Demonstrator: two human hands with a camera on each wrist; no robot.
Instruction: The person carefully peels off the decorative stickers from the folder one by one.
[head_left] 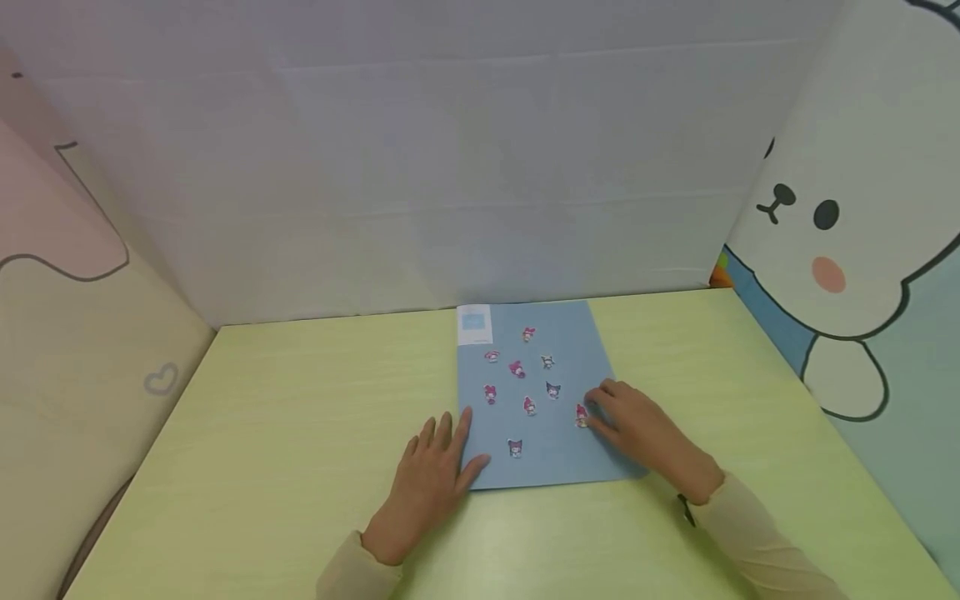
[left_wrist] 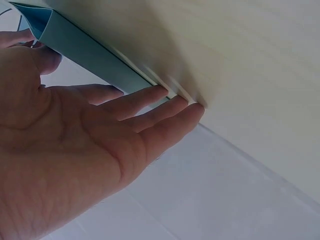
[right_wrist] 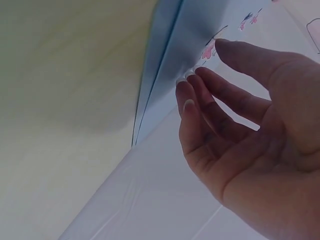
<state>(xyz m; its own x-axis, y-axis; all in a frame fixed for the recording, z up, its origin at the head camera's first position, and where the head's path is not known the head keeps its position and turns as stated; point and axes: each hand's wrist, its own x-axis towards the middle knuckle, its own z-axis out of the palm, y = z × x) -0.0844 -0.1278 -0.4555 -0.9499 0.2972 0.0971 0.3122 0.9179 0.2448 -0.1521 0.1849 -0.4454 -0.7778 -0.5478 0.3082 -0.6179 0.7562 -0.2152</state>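
Observation:
A light blue folder (head_left: pixel 555 458) lies on the table with several small cartoon character stickers on its cover. My left hand (head_left: pixel 429 475) rests at its lower left edge, fingers spread and fairly straight, the thumb over the cover. In the left wrist view, the left fingertips (left_wrist: pixel 197 111) meet the tabletop beside the folder's side (left_wrist: pixel 95 57). At the right edge, my right hand (head_left: pixel 637 425) bends over the cover. Its thumb and index fingertips are apart, close to a red-topped sticker (head_left: pixel 581 416). The right wrist view shows that sticker (right_wrist: pixel 208 50) against the cover, beside the thumb tip.
A white label (head_left: pixel 475 335) with a blue square sits in the folder's upper left corner. The pale yellow table (head_left: pixel 315 392) meets a white sheet (head_left: pixel 465 167) behind. Cartoon-printed panels stand at left and right, one with a white animal face (head_left: pixel 862 192).

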